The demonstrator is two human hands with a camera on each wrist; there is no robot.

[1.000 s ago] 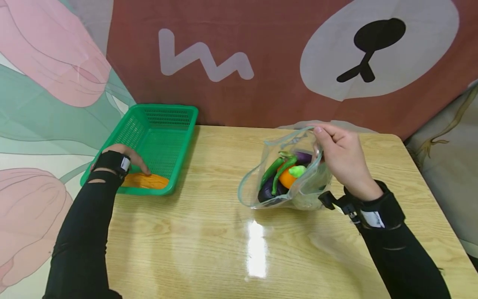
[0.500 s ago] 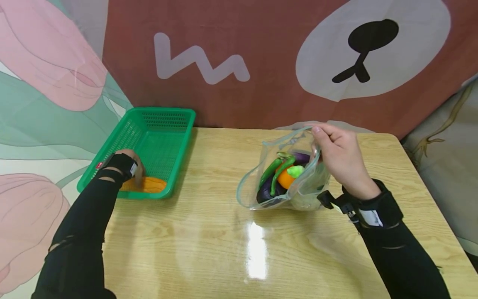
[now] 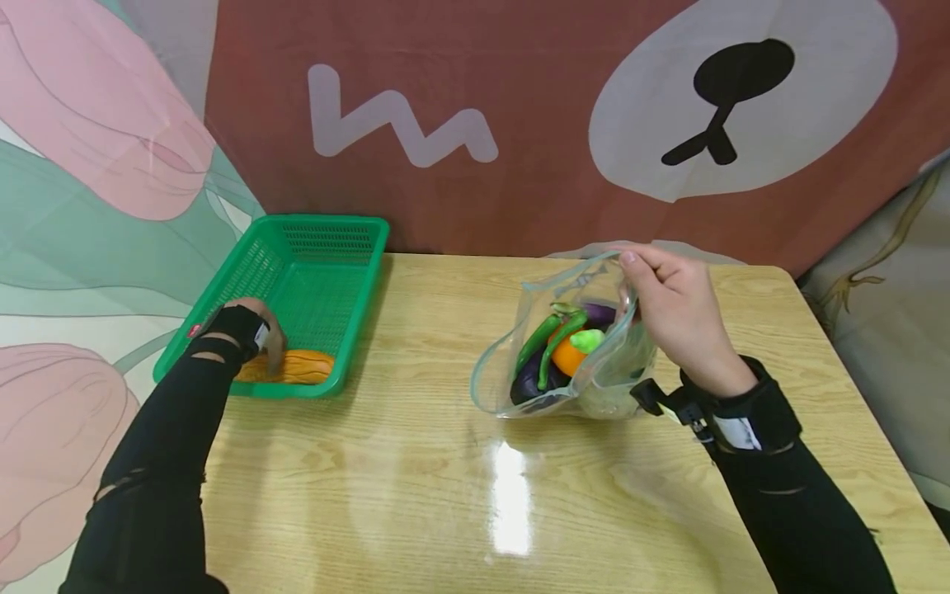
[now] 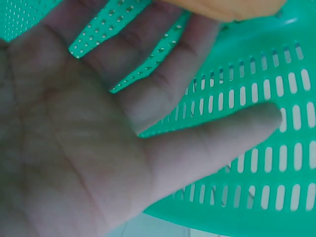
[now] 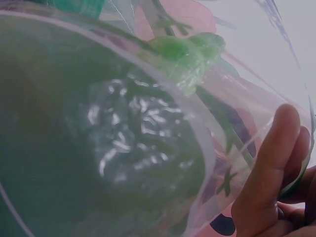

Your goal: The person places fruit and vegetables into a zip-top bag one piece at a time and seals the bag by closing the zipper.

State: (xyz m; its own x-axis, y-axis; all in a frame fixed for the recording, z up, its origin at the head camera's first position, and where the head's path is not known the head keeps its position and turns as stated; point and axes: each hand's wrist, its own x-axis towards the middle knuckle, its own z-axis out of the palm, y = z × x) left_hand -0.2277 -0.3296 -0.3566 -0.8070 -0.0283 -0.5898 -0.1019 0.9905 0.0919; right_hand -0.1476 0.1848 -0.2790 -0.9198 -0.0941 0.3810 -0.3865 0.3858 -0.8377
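A long orange ridged vegetable [image 3: 308, 367] lies at the near end of the green basket [image 3: 364, 280]; its exact kind is unclear. My left hand [image 3: 269, 330] reaches down into the basket and grips it. In the left wrist view, several fingers pass behind the orange vegetable [image 4: 242, 7], while one finger stretches out straight beside the slotted wall. My right hand [image 3: 679, 309] pinches the rim of a clear zip bag [image 3: 493, 371], holding its mouth wide. Inside the bag are green peppers [image 3: 560, 351], dark eggplants [image 3: 529, 384], an orange round item [image 3: 570, 356] and a light-green piece [image 3: 587, 340].
The wooden table [image 3: 416, 470] spreads between basket and bag and toward the front. A printed cloth [image 3: 534, 148] hangs along its back edge. A pale rounded shape [image 3: 604, 398] shows through the bag's right side.
My left hand has moved deeper into the basket and closed on the orange vegetable. My right hand keeps hold of the bag's rim. The view has shifted slightly.
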